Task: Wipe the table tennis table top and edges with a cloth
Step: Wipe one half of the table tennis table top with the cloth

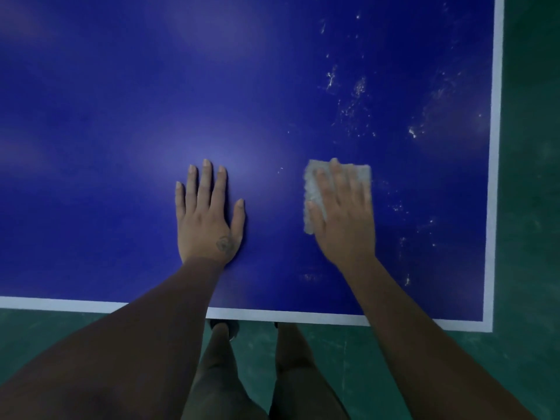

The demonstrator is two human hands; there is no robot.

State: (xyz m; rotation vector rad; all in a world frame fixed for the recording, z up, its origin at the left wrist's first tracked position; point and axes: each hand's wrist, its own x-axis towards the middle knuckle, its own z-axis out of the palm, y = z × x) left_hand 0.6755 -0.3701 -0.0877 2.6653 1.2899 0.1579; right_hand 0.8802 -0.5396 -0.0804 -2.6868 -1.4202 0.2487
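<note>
The blue table tennis table (pixel 121 116) fills most of the view, with a white line along its near edge and its right edge. My left hand (pixel 209 213) lies flat on the top, fingers spread, holding nothing. To its right, my right hand (pixel 342 213) presses flat on a pale grey cloth (pixel 312 189), which shows past the fingers on the left and at the top. White specks and smears (pixel 354 107) dot the surface beyond and to the right of the cloth, toward the right edge.
Green floor (pixel 530 207) lies to the right of the table and below its near edge. My legs and a shoe (pixel 224 328) stand just under the near edge. The table's near right corner (pixel 488 327) is close by.
</note>
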